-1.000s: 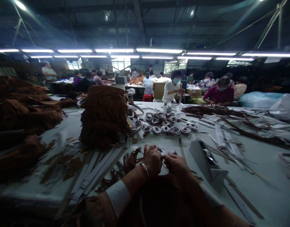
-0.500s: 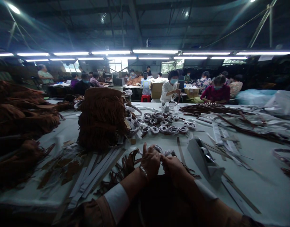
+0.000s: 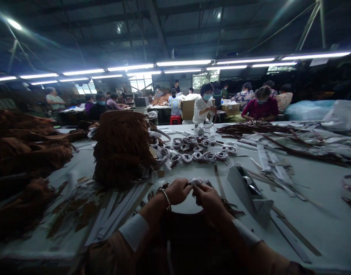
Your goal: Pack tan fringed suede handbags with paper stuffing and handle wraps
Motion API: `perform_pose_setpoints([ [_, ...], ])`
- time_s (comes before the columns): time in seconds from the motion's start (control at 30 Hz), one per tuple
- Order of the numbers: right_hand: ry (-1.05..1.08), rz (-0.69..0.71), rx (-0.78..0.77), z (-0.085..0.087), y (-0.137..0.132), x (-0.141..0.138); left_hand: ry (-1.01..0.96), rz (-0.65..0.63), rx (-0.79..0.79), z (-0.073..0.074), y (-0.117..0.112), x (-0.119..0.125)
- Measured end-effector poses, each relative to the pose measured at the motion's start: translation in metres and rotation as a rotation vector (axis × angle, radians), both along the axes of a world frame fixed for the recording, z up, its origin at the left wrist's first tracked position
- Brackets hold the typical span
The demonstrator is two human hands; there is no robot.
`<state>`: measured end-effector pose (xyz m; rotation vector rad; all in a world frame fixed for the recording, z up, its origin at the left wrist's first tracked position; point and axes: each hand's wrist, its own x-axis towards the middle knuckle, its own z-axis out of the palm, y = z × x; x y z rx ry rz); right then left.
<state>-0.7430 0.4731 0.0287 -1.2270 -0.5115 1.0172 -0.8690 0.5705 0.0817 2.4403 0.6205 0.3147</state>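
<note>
My left hand (image 3: 178, 191), with a bangle at its wrist, is closed at the near middle of the table. Its fingers pinch one end of a white-wrapped strap (image 3: 200, 181). My right hand (image 3: 204, 195) grips the same strap just to the right, its thumb and fingers pressed together. What lies under the fingertips is partly hidden. Brown fringe strips (image 3: 232, 209) spread on the table beside the right wrist. Past my hands lie several white-wrapped coils (image 3: 197, 156). A grey tape dispenser (image 3: 246, 191) stands to the right of my right hand.
A tall stack of brown fringed pieces (image 3: 122, 147) rises at left, with more brown piles (image 3: 29, 152) beyond. Pale flat strips (image 3: 118, 214) lie near my left forearm. Long dark straps (image 3: 258, 131) cover the back right. Co-workers sit across the table.
My left hand has turned and lowered, its raised finger now folded in to pinch the wrapped strap. My right hand stays close beside it. The view has tilted slightly.
</note>
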Motion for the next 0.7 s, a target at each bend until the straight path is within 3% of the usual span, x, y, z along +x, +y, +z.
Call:
perform_pose_setpoints([
  [0.1, -0.151, -0.06, 0.079, 0.0, 0.0, -0.002, -0.017, -0.05, -0.234, 0.01, 0.012, -0.003],
  [0.2, -0.156, -0.105, 0.123, 0.002, 0.0, -0.004, -0.025, -0.095, -0.463, 0.013, 0.02, -0.002],
  [0.3, -0.148, -0.078, 0.061, 0.009, 0.003, -0.003, -0.066, -0.159, -0.539, 0.009, 0.025, 0.005],
  [0.37, -0.181, -0.033, -0.06, 0.016, 0.003, 0.002, -0.044, -0.148, -0.477, 0.007, 0.03, 0.012],
  [0.5, -0.341, -0.056, -0.203, 0.023, -0.024, 0.019, -0.061, 0.109, -0.178, 0.01, 0.048, 0.025],
  [0.6, -0.658, -0.109, -0.175, 0.022, -0.082, 0.032, -0.098, 0.23, 0.026, 0.017, 0.066, 0.028],
  [0.7, -0.747, -0.199, -0.417, 0.004, -0.157, 0.037, -0.106, 0.3, 0.153, 0.024, 0.076, 0.027],
])
